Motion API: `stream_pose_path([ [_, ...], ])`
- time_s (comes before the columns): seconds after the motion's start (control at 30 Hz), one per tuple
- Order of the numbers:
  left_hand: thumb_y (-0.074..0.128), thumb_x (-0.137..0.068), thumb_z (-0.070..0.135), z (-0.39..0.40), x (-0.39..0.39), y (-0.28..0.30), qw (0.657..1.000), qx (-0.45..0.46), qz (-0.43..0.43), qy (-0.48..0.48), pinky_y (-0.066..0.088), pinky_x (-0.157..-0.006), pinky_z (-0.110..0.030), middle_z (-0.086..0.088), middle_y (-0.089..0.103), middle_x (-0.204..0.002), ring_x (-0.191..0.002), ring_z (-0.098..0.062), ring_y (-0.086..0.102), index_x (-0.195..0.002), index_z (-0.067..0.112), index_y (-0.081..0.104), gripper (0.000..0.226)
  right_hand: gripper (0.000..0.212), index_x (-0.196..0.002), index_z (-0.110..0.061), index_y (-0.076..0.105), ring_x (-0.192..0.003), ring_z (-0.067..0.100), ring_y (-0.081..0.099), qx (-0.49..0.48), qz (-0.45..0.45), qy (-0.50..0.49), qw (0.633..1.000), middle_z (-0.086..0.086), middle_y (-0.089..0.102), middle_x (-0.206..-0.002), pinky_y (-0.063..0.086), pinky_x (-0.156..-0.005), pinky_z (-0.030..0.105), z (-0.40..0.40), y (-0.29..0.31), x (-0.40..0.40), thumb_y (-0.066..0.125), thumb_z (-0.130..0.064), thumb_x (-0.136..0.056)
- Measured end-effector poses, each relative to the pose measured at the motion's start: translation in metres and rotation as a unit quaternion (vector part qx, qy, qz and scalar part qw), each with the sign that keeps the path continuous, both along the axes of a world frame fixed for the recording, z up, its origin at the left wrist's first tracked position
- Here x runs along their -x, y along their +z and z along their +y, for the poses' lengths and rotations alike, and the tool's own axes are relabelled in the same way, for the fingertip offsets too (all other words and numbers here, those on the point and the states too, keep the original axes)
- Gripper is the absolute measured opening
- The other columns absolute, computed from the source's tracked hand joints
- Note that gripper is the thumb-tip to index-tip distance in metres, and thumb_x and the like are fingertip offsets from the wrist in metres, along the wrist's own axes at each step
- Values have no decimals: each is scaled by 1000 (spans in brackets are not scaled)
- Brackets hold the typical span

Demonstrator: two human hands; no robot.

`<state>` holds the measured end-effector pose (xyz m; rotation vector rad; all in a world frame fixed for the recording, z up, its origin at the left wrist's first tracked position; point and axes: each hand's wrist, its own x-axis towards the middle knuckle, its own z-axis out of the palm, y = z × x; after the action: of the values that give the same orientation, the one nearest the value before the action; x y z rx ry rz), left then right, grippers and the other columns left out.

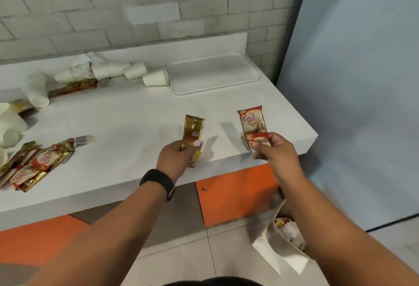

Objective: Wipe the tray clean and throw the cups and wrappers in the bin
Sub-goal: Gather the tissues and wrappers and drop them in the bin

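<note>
Head view: your left hand (174,156) pinches a gold sachet wrapper (193,132) with a few smaller scraps bunched under it, and your right hand (275,149) grips red creamer wrappers (252,124), both held above the front edge of the white counter (136,113). The bin (281,245) sits on the floor below your right forearm, part hidden by it, with rubbish already inside. Likely step: drop both handfuls. Carry each hand fully over the opening before you let go; light foil flutters, so release low, right hand first since it is nearer. The white tray (214,73) lies bare at the back right of the counter, just beside a tipped paper cup (156,78); whether it is wiped, you cannot tell from here. More paper cups (36,91) lie scattered along the back left, and a heap of sachet wrappers (34,165) waits at the front left. The counter's overhang stands between your left hand and the bin, so swing round it.
</note>
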<state>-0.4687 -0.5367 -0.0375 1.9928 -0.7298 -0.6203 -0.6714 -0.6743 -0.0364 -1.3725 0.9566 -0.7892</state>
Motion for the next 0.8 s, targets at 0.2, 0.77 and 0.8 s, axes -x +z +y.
stream_pose_path([
  [0.2,64,-86,33,-47,86,-25,988,-49,83,-118,57,-74,-38,-7,73,-83,-77,-24,69,-84,17,69,18,17,-90,-17,71,-86,26,69,-81,6,-66,995,8,74,-92,54,-82,40,-14,-35,75,71,-3,-80],
  [0.77,61,-91,25,-150,251,-163,884,-297,219,-286,53,-88,-39,-7,65,-104,-97,-25,63,-120,10,59,33,44,-123,-6,54,-81,21,60,-330,189,-193,905,10,61,-107,52,-61,27,-36,-185,245,67,4,-82],
  [0.8,59,-92,25,-156,256,-169,872,-317,225,-298,51,-88,-39,-8,61,-108,-99,-25,60,-126,10,54,38,50,-130,-8,48,-83,20,59,-344,170,-192,903,9,58,-110,49,-58,23,-39,-186,245,66,3,-84],
])
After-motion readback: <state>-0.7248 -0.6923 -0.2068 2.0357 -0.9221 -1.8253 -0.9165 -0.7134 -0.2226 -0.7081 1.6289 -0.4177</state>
